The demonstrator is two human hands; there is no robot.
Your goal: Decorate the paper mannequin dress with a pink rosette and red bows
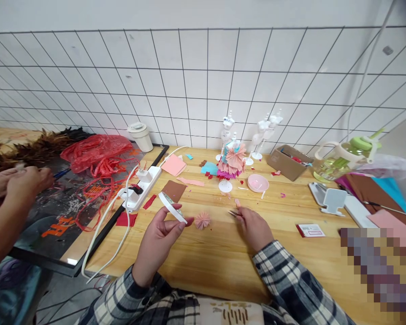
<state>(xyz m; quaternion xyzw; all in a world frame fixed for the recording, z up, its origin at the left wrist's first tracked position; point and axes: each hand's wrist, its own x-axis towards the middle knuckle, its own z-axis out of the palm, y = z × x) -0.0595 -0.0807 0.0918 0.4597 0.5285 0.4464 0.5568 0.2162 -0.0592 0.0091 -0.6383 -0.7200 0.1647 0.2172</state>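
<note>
Looking down at a wooden surface [223, 257], centre frame: the left hand [159, 239] grips a white roll of tape [171, 206] between thumb and fingers, raised just off the wood. The right hand [253, 228] pinches thin tweezers [234, 213]. Between them lies a small pink pleated paper rosette [202, 220], touching neither. It looks light, so a sleeve or the tape's sticky edge could drag or crush it. At far left, another person's hands [20, 180] work beside brown feathers [37, 151].
</note>
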